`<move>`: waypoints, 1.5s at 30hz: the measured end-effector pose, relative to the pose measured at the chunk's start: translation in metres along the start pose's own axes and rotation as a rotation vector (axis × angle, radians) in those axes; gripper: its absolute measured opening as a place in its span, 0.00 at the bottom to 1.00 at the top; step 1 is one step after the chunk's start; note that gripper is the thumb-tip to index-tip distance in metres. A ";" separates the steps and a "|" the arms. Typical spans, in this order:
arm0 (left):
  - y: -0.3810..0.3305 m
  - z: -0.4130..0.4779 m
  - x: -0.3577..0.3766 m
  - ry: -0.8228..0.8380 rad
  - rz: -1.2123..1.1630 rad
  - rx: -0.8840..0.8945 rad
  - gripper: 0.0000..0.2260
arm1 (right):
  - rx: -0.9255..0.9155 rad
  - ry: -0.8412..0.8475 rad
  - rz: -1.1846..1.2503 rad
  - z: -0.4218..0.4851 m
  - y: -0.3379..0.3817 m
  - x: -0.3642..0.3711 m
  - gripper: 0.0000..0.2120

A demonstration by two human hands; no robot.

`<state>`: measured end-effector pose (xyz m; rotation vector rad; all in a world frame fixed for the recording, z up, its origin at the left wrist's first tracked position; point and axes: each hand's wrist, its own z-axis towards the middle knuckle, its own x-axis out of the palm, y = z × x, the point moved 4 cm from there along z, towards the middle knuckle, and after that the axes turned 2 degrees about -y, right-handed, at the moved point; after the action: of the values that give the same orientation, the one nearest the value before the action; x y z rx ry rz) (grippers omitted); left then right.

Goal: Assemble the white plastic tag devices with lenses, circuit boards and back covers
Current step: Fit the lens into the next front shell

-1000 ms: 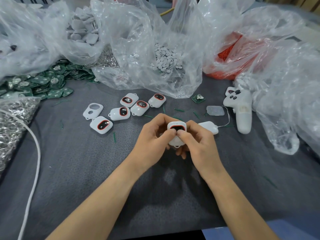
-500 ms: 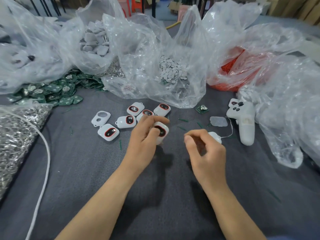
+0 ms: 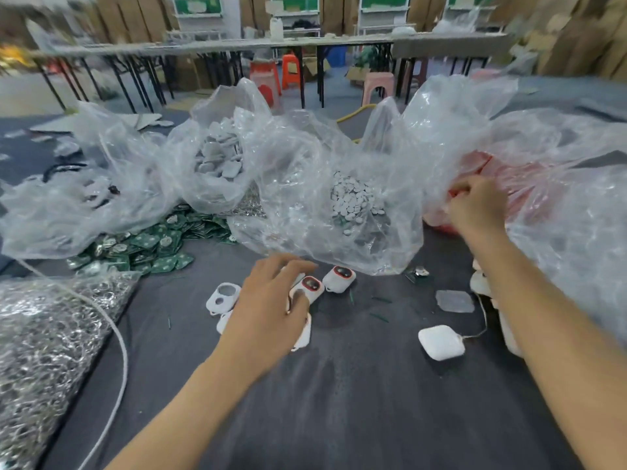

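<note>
Head view is showing a grey table with assembly under way. The left hand is resting over the cluster of white tags near the table's middle. Its fingers are lying apart and relaxed, touching the tags rather than gripping any, and some tags are partly hidden under the palm. The right hand is reaching to the far right into the red bag with its fingers curled together at the mouth. Whether they are pinching a part or only film, I cannot tell.

Risks, as judged:
- **Mixing:** The left palm is covering several tags at once, and an empty shell is lying just left of it. Unfitted and lens-fitted pieces may be getting mixed.
- **Dropped part:** The right hand is working among crumpled film, so a small part could be snagging or dropping on the way out.
- **Snagged wire:** The right forearm is crossing above a white controller. A white pod with a thin wire is lying near it, and a return sweep could be dragging that wire.

Surroundings:
- **Near left:** A bag of metal rings is sitting here, with a white cable running across it.
- **Behind it:** Green circuit boards are spilling out in a pile.
- **Farther back:** A bag of covers and a bag of discs are standing here, and the disc bag's film is overhanging the far edge of the tags.
- **Between the hands:** A loose board and a clear patch are lying on the table.
- **Right edge:** A large clear bag is crowding this side and hemming in the right arm's path.
</note>
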<state>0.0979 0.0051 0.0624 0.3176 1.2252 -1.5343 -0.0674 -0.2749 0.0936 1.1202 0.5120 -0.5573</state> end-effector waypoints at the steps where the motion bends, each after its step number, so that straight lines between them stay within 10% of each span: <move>1: -0.010 0.000 0.010 0.014 -0.026 0.034 0.17 | 0.030 0.048 -0.090 0.024 -0.009 0.006 0.14; 17: -0.035 -0.010 0.080 -0.118 -0.301 -0.024 0.20 | 0.014 0.278 -0.496 0.083 -0.050 0.056 0.14; 45: -0.034 -0.012 0.082 -0.076 -0.299 -0.044 0.19 | 0.263 -0.176 0.462 0.070 -0.055 -0.126 0.07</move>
<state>0.0345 -0.0354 0.0148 0.0467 1.2867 -1.7541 -0.1913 -0.3381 0.1604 1.3734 0.0184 -0.3176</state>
